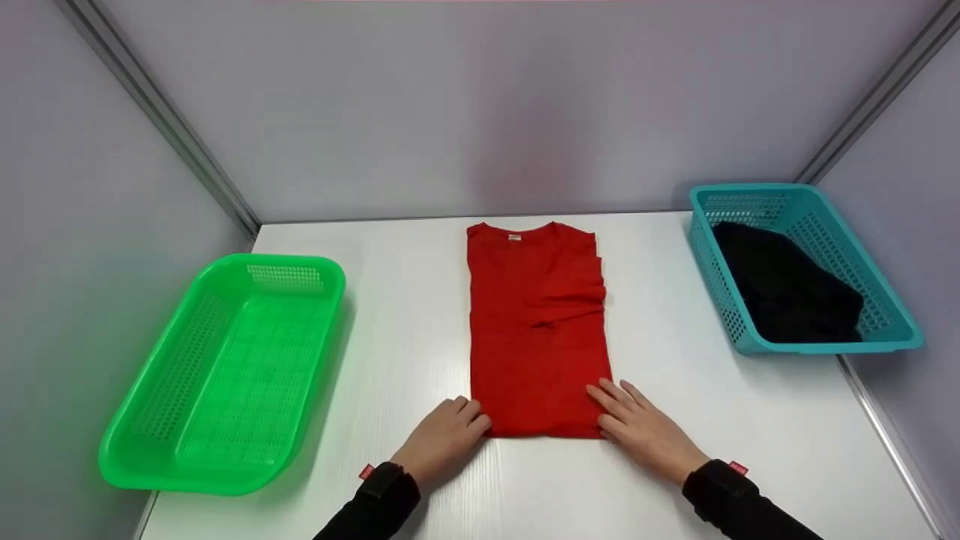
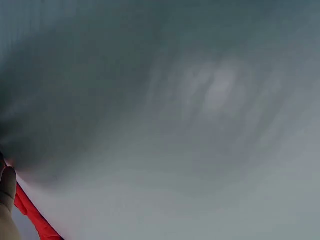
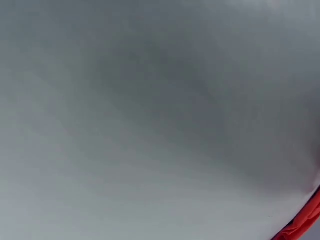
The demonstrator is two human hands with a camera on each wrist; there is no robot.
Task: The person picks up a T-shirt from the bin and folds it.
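A red T-shirt (image 1: 536,337), folded into a long rectangle, lies on the white table with its neckline at the far end. Its right edge is uneven, with small creases near the middle. At the near left corner my left hand (image 1: 444,439) holds the cloth edge with bent fingers; the left wrist view catches the thumb (image 2: 8,187) against the red hem. My right hand (image 1: 649,431) rests at the near right corner, fingers spread and fairly straight on the cloth. Only a strip of the shirt (image 3: 302,220) shows in the right wrist view.
On the left stands a green plastic basket (image 1: 304,420) with nothing in it. A blue basket (image 1: 716,277) holding black cloth (image 1: 787,289) is at the back right. Pale panels (image 1: 375,112) enclose the table's back and sides.
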